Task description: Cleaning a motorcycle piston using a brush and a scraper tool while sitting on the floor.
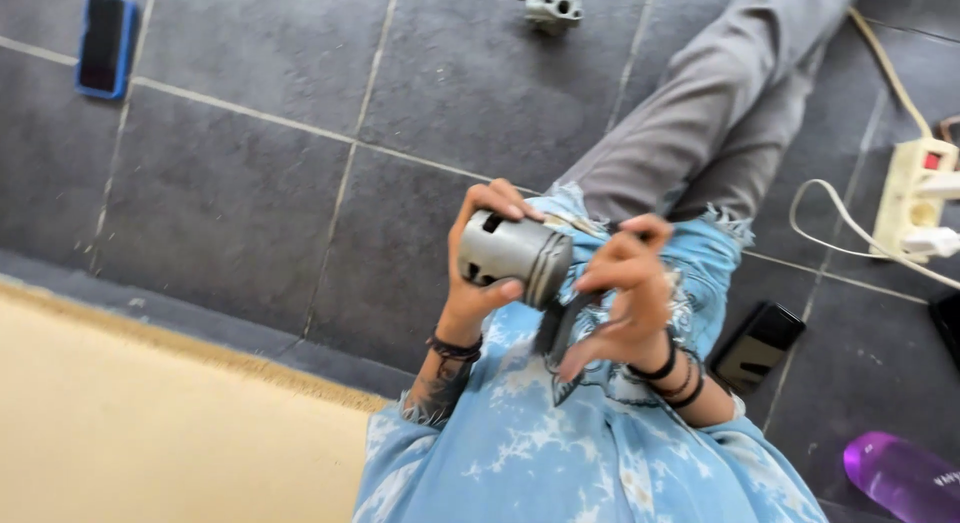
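The left hand has its grip closed around a grey metal piston, fingers over the top and thumb under it, holding it sideways above the lap. The right hand is just beside the piston's ringed end, fingers curled and pinching a thin dark ring that hangs below. Both wrists carry dark bands. On the tiled floor lie a blue-cased phone, a black phone, a white power strip, a purple bottle and a small metal part.
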